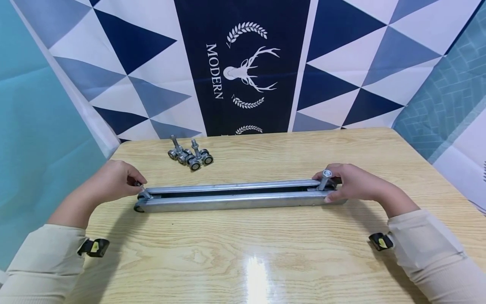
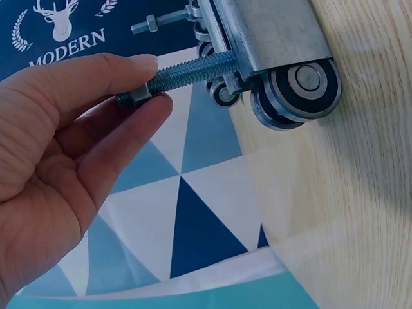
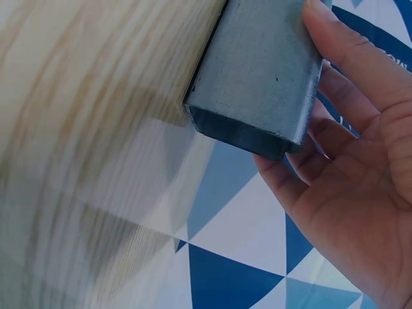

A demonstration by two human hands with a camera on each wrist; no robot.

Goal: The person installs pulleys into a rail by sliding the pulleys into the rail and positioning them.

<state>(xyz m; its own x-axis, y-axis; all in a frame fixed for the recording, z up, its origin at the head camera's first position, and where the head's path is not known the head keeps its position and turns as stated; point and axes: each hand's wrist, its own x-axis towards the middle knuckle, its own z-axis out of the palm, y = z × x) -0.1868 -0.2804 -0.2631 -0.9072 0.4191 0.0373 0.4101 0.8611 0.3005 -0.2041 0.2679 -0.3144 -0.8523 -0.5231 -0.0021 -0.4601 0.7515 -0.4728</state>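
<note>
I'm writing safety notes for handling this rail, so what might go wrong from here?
The wheeled trolley sticks partly out of the metal rail, so it might roll out if the left hand loses its pinch on the threaded bolt. A second bolt stands near the rail's other end, which looks open; tilting could perhaps send it sliding toward the right hand.

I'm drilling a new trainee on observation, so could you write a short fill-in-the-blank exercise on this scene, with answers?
In the head view, the left hand pinches a bolt at the metal rail's ____ end.
The right hand grips the same ____ at its opposite end.
____ roller trolleys rest on the table beyond the rail.
The backdrop's dark panel shows the word ____.

Answers: left; rail; Two; MODERN.
</note>
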